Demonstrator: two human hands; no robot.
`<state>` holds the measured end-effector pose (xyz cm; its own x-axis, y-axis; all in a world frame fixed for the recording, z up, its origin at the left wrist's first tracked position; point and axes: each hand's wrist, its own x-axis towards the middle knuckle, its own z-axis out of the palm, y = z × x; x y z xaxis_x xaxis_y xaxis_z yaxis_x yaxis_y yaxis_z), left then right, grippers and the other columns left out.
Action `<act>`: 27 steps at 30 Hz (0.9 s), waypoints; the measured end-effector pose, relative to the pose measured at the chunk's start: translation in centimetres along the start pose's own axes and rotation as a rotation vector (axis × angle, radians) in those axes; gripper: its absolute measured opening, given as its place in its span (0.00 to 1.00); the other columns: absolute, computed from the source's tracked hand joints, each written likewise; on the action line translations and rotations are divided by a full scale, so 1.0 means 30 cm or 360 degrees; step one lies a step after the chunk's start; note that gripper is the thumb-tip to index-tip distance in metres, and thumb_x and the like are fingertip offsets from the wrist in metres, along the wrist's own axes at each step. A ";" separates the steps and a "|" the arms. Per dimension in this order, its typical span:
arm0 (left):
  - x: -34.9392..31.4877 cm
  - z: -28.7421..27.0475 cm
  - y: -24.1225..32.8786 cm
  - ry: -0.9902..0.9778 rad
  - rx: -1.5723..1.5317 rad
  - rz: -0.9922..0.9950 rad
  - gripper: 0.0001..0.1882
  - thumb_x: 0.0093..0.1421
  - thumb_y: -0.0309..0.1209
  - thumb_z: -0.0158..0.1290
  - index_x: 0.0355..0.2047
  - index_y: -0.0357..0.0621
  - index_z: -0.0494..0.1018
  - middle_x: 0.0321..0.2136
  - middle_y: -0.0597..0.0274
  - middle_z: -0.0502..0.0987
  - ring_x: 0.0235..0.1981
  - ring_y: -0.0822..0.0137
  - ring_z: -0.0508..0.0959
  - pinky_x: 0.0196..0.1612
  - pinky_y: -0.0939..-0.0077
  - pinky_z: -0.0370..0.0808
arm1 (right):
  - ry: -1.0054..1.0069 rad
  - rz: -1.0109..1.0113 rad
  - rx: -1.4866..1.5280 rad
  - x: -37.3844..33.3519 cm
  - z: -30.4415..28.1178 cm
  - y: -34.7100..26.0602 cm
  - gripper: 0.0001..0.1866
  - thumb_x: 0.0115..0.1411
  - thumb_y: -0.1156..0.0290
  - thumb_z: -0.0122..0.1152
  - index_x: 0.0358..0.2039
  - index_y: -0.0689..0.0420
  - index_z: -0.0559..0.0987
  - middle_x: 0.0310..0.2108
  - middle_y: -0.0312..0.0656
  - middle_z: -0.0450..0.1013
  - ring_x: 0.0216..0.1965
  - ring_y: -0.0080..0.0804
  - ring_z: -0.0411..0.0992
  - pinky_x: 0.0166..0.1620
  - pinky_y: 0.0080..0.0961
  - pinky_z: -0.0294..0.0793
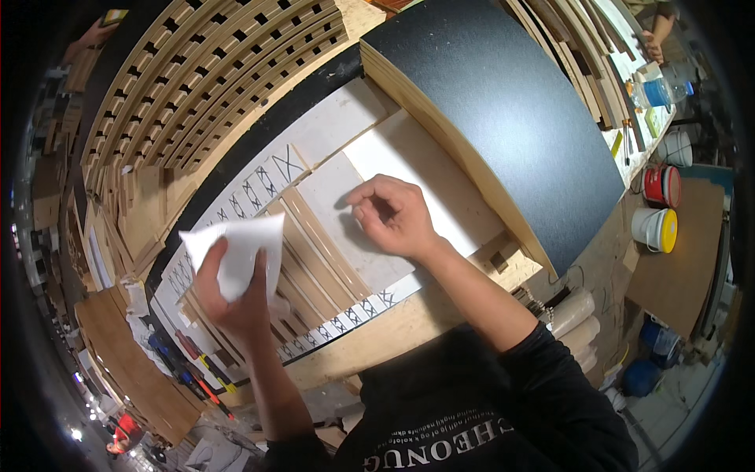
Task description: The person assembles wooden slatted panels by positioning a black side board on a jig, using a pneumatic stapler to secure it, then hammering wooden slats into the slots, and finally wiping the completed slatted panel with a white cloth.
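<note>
While a black-topped board stack lies at the bench's far side, the right hand presses curled fingertips onto a white panel, holding nothing. Left hand pinches folded white paper. Right of the bench: lidded buckets, contents hidden.

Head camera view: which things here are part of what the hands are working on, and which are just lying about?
In use:
left hand holding white paper sheet
right hand touching white panel
wooden strips

Lying about:
black-topped board stack
slotted wooden slats
red bucket
white bucket with yellow lid
</note>
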<state>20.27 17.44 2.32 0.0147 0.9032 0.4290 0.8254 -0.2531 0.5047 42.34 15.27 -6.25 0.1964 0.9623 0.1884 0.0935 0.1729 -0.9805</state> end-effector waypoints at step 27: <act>-0.280 -0.167 0.030 -0.0442 -0.0089 0.0181 0.24 0.34 0.25 0.69 0.35 0.44 0.75 0.32 0.60 0.78 0.35 0.51 0.76 0.37 0.62 0.74 | 0.0021 0.0076 0.0093 -0.007 0.005 0.003 0.09 0.47 0.74 0.55 0.29 0.60 0.79 0.21 0.36 0.71 0.20 0.18 0.67 0.25 0.15 0.69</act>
<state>18.07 7.90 2.92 0.2655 0.9262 0.2677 0.7773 -0.3699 0.5089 42.16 15.11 -6.40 0.2121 0.9669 0.1418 0.0267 0.1393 -0.9899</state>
